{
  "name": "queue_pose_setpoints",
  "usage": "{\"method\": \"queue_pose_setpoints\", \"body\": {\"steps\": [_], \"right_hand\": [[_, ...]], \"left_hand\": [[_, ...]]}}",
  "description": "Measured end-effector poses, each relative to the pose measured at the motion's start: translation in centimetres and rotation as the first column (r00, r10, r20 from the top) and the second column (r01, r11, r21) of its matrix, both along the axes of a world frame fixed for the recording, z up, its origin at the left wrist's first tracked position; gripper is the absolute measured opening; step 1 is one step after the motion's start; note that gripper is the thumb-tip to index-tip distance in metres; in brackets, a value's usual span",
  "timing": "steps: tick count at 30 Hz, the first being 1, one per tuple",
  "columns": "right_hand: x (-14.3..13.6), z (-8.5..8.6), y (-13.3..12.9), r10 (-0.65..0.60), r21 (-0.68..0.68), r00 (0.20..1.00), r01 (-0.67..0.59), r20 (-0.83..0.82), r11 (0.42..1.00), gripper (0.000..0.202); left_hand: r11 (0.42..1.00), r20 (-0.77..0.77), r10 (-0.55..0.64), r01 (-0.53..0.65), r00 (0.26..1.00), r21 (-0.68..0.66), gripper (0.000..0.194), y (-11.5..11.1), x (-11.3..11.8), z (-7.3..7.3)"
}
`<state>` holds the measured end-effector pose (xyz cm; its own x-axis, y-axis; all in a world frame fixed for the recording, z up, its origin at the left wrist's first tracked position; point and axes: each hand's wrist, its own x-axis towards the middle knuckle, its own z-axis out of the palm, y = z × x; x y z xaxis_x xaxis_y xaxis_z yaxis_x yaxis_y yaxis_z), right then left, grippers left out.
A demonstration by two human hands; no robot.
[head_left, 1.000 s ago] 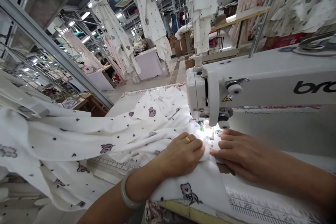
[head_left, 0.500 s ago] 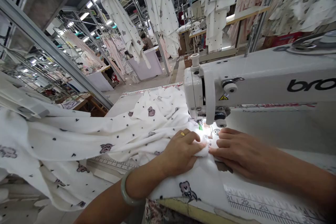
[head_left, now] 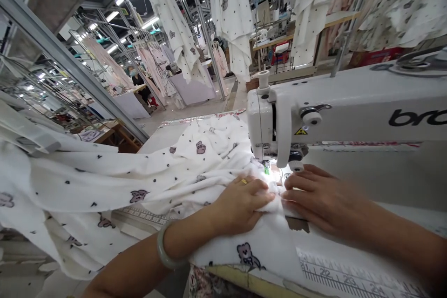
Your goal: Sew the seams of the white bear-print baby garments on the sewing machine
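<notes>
White fleecy fabric printed with bears (head_left: 220, 149) lies bunched over the table and under the sewing machine (head_left: 349, 102). Just in front of the lit presser foot (head_left: 267, 167), my left hand (head_left: 242, 202) is closed on the cloth, its fingers curled and pressing down. My right hand (head_left: 314, 198) is closed at the cloth's right edge, its fingertips close to those of the left. Whatever lies beneath the fingers is hidden. A ring and a pale bangle (head_left: 164, 247) are on the left hand and wrist.
A printed measuring scale (head_left: 349, 277) runs along the table's front edge. More bear-print cloth drapes off the left side. Bear-print pieces (head_left: 230, 18) hang behind the machine, near a slanting metal rail (head_left: 73, 60). Worktables and pink garments stand farther back.
My right hand's fingers have shifted slightly up and are more bent at the cloth's edge. My left hand stays almost in place. The hanging pieces appear farther right.
</notes>
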<state>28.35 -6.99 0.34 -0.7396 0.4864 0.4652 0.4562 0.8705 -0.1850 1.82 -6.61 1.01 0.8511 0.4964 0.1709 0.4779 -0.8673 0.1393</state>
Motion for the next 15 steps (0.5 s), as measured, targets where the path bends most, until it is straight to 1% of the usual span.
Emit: {"method": "queue_pose_setpoints", "body": {"steps": [2,4,6,10,12,15], "right_hand": [[0.0,-0.4,0.2,0.004,0.05,1.0,-0.004,0.01,0.999,0.025],[-0.1,-0.7,0.5,-0.001,0.039,1.0,0.0,0.029,0.999,0.028],[-0.2,-1.1,0.7,-0.032,0.05,0.999,0.032,0.014,0.998,0.03],[-0.2,-1.7,1.0,-0.094,0.142,0.995,0.096,-0.018,0.985,0.031],[-0.2,-1.8,1.0,-0.107,0.164,0.994,0.108,-0.013,0.981,0.029],[-0.1,-1.8,1.2,-0.118,0.152,0.993,0.118,-0.01,0.981,0.026]], "left_hand": [[0.999,-0.022,-0.029,0.03,0.999,0.013,0.039,0.2,0.0,-0.1],[0.999,-0.055,-0.042,0.044,0.998,0.031,0.039,0.8,0.1,-0.3],[0.998,-0.08,-0.039,0.044,0.996,0.055,0.038,1.8,0.1,-0.4],[0.995,-0.08,-0.056,0.062,0.995,0.076,0.036,3.7,0.2,-0.5],[0.993,-0.086,-0.063,0.071,0.994,0.091,0.035,4.0,0.3,-0.4],[0.989,-0.086,-0.053,0.064,0.995,0.134,0.033,3.8,0.5,-0.3]]}}
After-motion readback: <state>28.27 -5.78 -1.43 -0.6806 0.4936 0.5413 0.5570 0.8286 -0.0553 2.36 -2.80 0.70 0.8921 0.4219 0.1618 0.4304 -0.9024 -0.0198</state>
